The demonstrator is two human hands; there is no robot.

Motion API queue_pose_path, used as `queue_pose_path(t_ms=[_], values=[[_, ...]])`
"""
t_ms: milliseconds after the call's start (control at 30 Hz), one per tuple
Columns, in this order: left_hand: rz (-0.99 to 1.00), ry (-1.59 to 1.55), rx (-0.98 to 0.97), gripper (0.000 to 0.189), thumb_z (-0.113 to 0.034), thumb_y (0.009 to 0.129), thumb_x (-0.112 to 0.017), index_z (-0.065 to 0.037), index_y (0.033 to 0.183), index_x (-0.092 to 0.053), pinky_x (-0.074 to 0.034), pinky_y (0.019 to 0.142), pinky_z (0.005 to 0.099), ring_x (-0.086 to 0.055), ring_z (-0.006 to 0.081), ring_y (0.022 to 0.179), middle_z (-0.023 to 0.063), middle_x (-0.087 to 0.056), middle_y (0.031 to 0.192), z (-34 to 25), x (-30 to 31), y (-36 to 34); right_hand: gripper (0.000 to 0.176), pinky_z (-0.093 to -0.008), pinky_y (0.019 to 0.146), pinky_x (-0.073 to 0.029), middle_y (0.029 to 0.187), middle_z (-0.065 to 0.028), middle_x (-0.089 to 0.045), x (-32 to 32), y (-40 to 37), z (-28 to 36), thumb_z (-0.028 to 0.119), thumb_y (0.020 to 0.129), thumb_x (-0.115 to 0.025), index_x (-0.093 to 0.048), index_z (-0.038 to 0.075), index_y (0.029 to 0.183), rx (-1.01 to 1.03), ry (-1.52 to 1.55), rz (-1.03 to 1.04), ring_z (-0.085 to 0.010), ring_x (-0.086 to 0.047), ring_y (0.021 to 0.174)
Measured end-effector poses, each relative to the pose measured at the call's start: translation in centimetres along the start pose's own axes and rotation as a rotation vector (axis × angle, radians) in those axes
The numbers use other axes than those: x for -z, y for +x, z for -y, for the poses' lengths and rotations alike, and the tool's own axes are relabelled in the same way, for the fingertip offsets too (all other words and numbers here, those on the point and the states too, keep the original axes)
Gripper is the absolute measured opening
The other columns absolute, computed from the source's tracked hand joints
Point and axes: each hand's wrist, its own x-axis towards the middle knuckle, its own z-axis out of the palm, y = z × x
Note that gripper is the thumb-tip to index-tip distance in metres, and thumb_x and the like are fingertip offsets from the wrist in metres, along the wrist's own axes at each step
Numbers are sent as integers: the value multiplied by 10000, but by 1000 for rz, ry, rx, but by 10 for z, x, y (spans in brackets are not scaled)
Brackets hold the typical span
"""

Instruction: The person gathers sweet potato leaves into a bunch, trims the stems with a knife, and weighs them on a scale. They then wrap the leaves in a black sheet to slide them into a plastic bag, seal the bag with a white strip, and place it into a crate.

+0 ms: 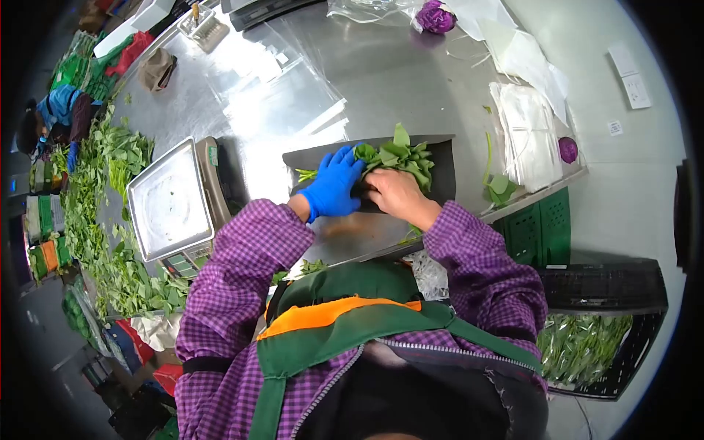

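A bunch of leafy greens [400,155] lies across a dark sheet [443,165] on the metal table in front of me. My left hand [334,183], in a blue glove, presses its curved fingers over the stem side; a few light green stem ends [306,175] stick out to its left. My bare right hand [400,194] is closed over the near side of the leaves, close beside the left one. Its fingertips are partly hidden under the foliage and between the hands.
A scale with a metal tray [170,199] stands left, beside a long heap of loose greens [110,220]. White bags [524,136] and a loose sprig [500,189] lie right. Purple cabbage [435,16] sits far back. A black crate [605,286] holds bagged greens; a person [62,110] works far left.
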Motion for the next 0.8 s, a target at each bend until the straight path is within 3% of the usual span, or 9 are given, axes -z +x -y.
queue_pose_path(t_ms=[67, 267, 400, 433, 467, 600, 667, 733, 800], values=[[179, 164, 112, 892, -383, 557, -756, -32, 1302, -415, -227, 1059, 521, -278, 414, 1297, 223, -305, 1405, -18, -5, -12, 191, -425, 634, -486, 802, -112, -620, 17, 4, 10, 204, 735, -663, -622, 53, 844, -8, 58, -17, -319, -620, 746], [185, 183, -47, 783, -299, 568, -787, -102, 1259, -475, -211, 1075, 541, -279, 352, 1322, 167, -269, 1451, -25, -7, -20, 467, -369, 765, -488, 954, -139, -646, 72, 60, -30, 423, 720, -709, -627, 68, 1011, -112, 214, -58, -274, -619, 860], [-116, 255, 90, 677, -214, 632, -767, -121, 1249, -503, -279, 1048, 496, -369, 338, 1269, 117, -349, 1421, -20, 13, -49, 944, -387, 950, -409, 1254, -211, -518, 54, 72, -74, 561, 640, -727, -395, 7, 1328, -305, 29, 885, -331, -521, 1117], [-299, 70, 259, 609, -200, 657, -763, -117, 1216, -537, -336, 1004, 459, -435, 317, 1215, 125, -431, 1348, -27, 10, -66, 1083, -372, 1022, -350, 1374, -234, -390, 52, 52, -78, 566, 634, -730, -205, 57, 1433, -71, 93, 543, -343, -424, 1233], [-476, -119, 423, 541, -187, 682, -759, -112, 1183, -570, -393, 960, 422, -502, 297, 1162, 134, -512, 1274, -35, 6, -84, 1092, -377, 1044, -325, 1400, -245, -343, 55, 48, -72, 553, 623, -743, -176, 118, 1448, -154, 63, 571, -351, -378, 1269], [230, -940, 590, 270, -215, 809, -698, -60, 1029, -669, -475, 824, 292, -627, 218, 957, 170, -651, 936, -67, -7, -123, 1103, -392, 1053, -314, 1411, -243, -325, 56, 41, -59, 497, 603, -776, -152, 197, 1461, -267, -70, 546, -357, -354, 1289], [227, -1033, 618, 306, -205, 860, -645, -46, 1121, -622, -470, 879, 284, -601, 209, 1020, 145, -637, 1035, -51, -53, -117, 1102, -398, 1036, -334, 1392, -229, -360, 56, 45, -57, 471, 602, -786, -152, 187, 1458, -233, -105, 525, -354, -383, 1267], [85, -2012, 801, 344, -176, 890, -603, -26, 1196, -554, -465, 932, 298, -570, 207, 1078, 122, -600, 1128, -33, -86, -99, 980, -420, 953, -387, 1197, -249, -476, 55, 48, -52, 392, 687, -732, -166, 150, 1450, -160, 67, 528, -391, -459, 1149], [0, -2147, 783, 366, -144, 896, -588, -18, 1228, -503, -477, 937, 314, -562, 209, 1079, 109, -569, 1165, -39, -74, -91, 924, -422, 909, -400, 1101, -224, -490, 70, 43, -23, 347, 718, -710, -179, 148, 1447, -146, 6, 497, -377, -487, 1067]])
